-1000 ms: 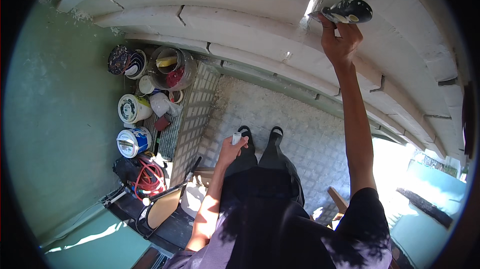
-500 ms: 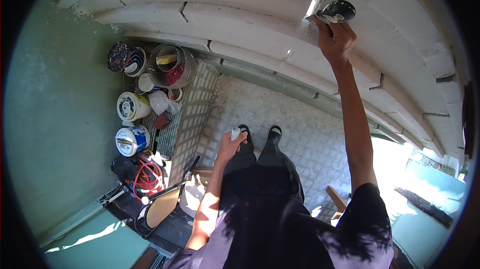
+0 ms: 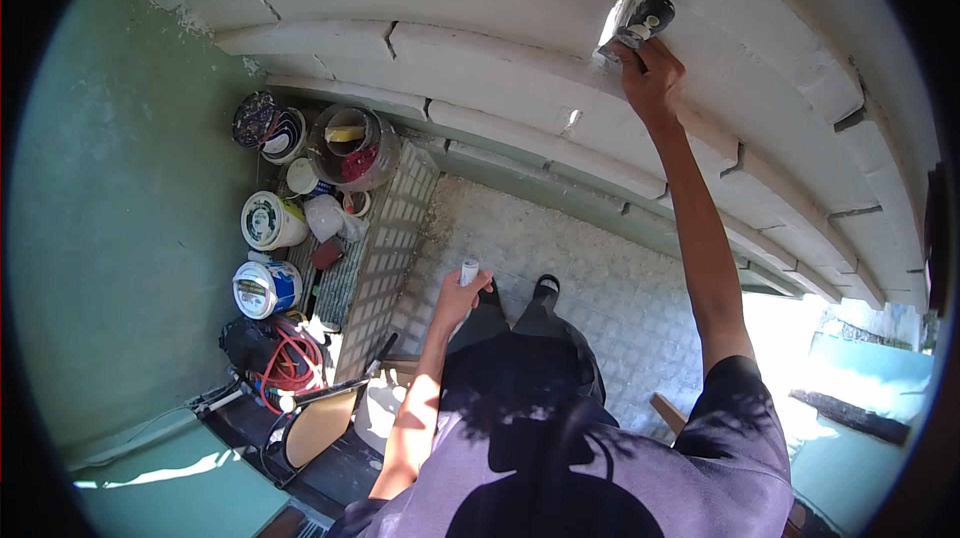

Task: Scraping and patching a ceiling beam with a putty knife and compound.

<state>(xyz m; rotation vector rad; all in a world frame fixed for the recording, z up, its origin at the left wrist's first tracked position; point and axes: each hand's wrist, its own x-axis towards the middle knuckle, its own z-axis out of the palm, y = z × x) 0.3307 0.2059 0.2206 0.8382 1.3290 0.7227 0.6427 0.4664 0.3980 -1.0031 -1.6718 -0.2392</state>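
Observation:
My right hand (image 3: 655,88) is raised to the pale grooved wall (image 3: 480,48) and grips a putty knife (image 3: 650,18) with a black, paint-spotted handle. The short blade rests at the lower end of a bright white slot (image 3: 617,13) in the wall; its edge is partly hidden by my fingers. Down by my thighs, my left hand (image 3: 458,300) is closed around a short white cylinder (image 3: 470,272), like a rolled tube. Only its upper end shows above the fist, so its kind cannot be made out.
On the left, a slatted crate (image 3: 375,248) stands beside several paint buckets (image 3: 272,221) and a clear tub (image 3: 385,153). A coiled red hose (image 3: 292,358) and a tan-backed chair (image 3: 318,428) are near my left arm. Paving (image 3: 560,228) lies under my feet.
The putty knife's handle has swung up and left, closer to the slot, with its blade at the slot's lower end. My left hand keeps its hold; the whole view has shifted slightly.

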